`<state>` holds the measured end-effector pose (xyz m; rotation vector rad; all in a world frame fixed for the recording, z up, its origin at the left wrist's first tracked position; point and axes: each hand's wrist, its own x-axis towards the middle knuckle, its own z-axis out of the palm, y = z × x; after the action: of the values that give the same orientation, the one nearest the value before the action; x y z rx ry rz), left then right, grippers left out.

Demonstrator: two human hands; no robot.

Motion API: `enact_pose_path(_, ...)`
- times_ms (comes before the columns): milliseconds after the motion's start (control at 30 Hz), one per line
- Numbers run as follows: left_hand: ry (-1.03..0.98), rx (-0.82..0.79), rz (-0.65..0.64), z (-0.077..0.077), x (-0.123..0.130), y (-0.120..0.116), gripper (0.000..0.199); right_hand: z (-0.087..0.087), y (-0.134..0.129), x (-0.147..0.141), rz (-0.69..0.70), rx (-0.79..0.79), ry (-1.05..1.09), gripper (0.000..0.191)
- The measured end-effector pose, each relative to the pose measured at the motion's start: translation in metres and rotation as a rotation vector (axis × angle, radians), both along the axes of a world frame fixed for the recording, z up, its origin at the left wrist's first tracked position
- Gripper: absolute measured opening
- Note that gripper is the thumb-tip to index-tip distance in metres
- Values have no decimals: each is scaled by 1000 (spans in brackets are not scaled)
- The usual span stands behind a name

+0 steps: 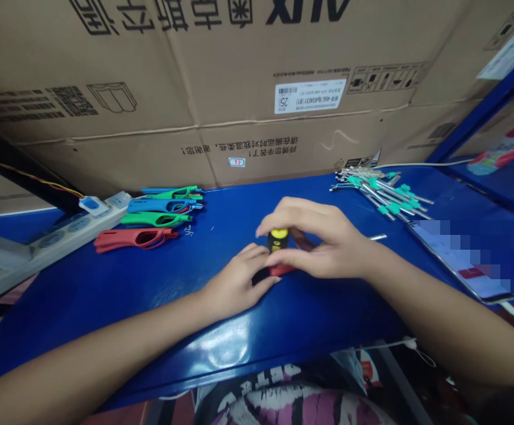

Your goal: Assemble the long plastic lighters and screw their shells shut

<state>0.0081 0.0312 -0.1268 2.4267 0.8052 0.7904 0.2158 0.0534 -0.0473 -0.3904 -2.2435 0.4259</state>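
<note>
My right hand (323,239) is closed round an upright screwdriver (278,236) with a yellow and black handle, mid-table. Its tip is hidden. Beneath it lies a red plastic piece (280,270), mostly covered by my hands; it resembles the red lighter handle at the left. My left hand (241,277) grips this piece from the left, fingers curled and thumb along the near side. A thin metal tube (378,237) pokes out beyond my right wrist; whether it joins the red piece cannot be seen.
Left on the blue table (159,307) lie several red, green and blue lighter handles (155,219) by a white power strip (75,230). Several metal tubes with green parts (390,192) are heaped back right. A plugged-in phone (461,265) lies right; cardboard (150,141) stands behind.
</note>
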Motion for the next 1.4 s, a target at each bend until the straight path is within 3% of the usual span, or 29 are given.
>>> enact_pose_path(133,16,-2,14,0,0,1,16,-3,-1,-4,-43,63,17,28)
enact_pose_path(300,0,-1,-5,1,0,0,21,-3,-4,-4,68,-153,2,36)
enact_pose_path(367,5,8,7,1,0,0,20,-3,-2,-3,39,-77,14,31)
enact_pose_path(500,35,17,27,2,1,-1,20,-2,2,2,-121,236,-42,26)
enact_pose_path(633,60,-33,52,7,3,-2,18,4,0,3,-53,16,-133,39)
enact_pose_path(700,82,-50,53,10,4,-4,19,6,-2,2,-32,-51,-99,36)
enact_pose_path(767,116,-49,53,13,4,-4,21,6,-2,1,-73,29,-49,26)
enact_pose_path(867,182,-43,65,19,2,2,33,7,3,7,-228,170,38,28)
enact_pose_path(967,284,-30,102,27,-4,22,40,9,17,26,-473,212,123,21)
enact_pose_path(1133,421,-28,206,39,-17,78,45,-3,57,74,-858,324,130,12)
enact_pose_path(1267,477,-24,273,45,-26,123,48,-17,78,99,-942,271,33,11)
enact_pose_path(1400,498,2,358,44,-32,154,45,-21,83,106,-928,195,-59,10)
